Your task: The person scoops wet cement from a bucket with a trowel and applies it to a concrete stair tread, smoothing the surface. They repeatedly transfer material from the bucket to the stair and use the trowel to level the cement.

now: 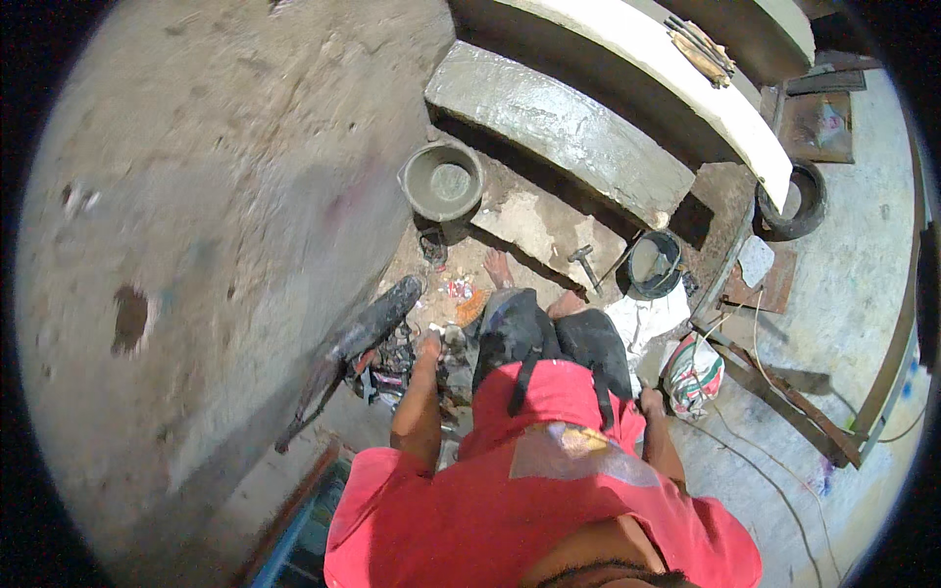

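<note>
My left hand (429,345) reaches down beside my left knee, among dark rubble and scraps (392,367). Its fingers look drawn together around a small whitish bit too small to name. A long, dark, dusty object (377,318) leans by the wall to the left of that hand. Low by my right thigh is my right hand (651,400), near a white sheet or sack (649,323) and a red, green and white sack (694,374); its fingers are too small and partly hidden to read. A hammer (585,265) rests ahead of my bare feet.
A grey bucket (408,186) stands ahead by the rough wall (196,196). Wet cement-coated steps (559,122) rise beyond. A black bucket (676,279) holds grey material. Farther right are a round black tub (816,201), boards (784,392) and loose cord (784,480).
</note>
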`<state>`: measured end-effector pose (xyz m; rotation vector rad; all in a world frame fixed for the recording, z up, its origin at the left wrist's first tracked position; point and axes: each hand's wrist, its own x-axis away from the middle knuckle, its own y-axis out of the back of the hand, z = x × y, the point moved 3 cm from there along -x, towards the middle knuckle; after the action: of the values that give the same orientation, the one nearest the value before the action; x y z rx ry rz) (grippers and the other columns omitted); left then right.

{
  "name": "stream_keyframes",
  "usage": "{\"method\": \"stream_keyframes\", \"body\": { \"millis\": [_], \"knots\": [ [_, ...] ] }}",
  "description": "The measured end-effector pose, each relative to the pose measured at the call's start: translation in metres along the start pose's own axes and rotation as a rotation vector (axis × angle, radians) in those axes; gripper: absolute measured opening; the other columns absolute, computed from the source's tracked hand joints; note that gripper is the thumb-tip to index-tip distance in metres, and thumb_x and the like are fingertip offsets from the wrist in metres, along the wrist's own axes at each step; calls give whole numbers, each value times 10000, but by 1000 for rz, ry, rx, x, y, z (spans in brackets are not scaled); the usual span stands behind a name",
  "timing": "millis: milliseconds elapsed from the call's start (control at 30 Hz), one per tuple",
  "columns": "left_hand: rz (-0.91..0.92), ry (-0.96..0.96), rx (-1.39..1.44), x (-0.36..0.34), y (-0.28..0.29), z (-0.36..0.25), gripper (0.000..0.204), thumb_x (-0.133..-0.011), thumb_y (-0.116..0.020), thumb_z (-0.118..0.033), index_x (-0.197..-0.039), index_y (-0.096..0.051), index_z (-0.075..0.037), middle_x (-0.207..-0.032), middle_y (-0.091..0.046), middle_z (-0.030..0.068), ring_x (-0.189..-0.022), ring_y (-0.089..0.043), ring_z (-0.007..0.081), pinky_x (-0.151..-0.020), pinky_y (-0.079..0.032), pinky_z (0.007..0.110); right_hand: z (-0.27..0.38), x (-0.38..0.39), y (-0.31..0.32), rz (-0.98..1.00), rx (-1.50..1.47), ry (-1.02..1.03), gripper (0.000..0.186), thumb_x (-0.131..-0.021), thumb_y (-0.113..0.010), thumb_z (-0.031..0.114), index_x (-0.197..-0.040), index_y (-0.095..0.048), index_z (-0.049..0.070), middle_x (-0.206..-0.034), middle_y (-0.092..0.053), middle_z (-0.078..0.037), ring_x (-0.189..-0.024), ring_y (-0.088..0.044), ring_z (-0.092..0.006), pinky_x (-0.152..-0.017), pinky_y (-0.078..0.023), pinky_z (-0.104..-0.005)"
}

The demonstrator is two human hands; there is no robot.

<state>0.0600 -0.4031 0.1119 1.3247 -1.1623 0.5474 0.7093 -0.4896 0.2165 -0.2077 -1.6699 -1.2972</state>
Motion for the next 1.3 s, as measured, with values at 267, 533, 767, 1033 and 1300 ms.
{"method": "stream_keyframes", "body": {
  "millis": [267, 533, 767, 1033, 1300],
  "knots": [
    [86, 71, 634, -202, 48, -179, 344, -1057, -417, -298, -1340, -562, -166, -1080, -688, 69, -942, -673, 288, -747, -567, 424, 95, -23, -63, -112, 61, -92, 498, -868, -759, 388, -1105, -691, -45, -887, -733, -216, -812, -715, -340, -768, -538, -469],
    [207, 32, 686, -240, 48, -261, 680, -1055, -475, -442, -1617, -237, -143, -1505, -448, 130, -1216, -580, 297, -946, -569, 439, 372, -134, -157, 195, 46, 282, 780, -857, -739, 527, -1469, -508, 101, -1370, -609, -245, -1295, -541, -428, -1137, -373, -480],
    [201, 39, 781, -221, 35, -242, 660, -1045, -462, -537, -1546, -342, -126, -1522, -446, 122, -1285, -565, 334, -983, -549, 488, 429, -231, -208, 159, -454, 287, 460, -859, -725, 297, -1253, -605, 94, -1299, -623, -233, -1200, -627, -378, -1009, -522, -469],
    [209, 100, 847, -229, 29, -241, 717, -1027, -458, -606, -1538, -350, -114, -1529, -453, 121, -1343, -524, 349, -1023, -518, 506, 319, -182, -105, -38, -187, 6, 523, -883, -719, 406, -1309, -633, 116, -1266, -636, -262, -1186, -632, -401, -1006, -515, -475],
    [133, 94, 1049, -230, -28, -273, 571, -1049, -430, -552, -1431, -506, -135, -1484, -495, 117, -1350, -519, 289, -1037, -504, 490, 140, -215, -116, -87, -151, -295, 439, -880, -654, 239, -1253, -644, 7, -1174, -697, -267, -1144, -668, -391, -976, -539, -464]
  ]
}}
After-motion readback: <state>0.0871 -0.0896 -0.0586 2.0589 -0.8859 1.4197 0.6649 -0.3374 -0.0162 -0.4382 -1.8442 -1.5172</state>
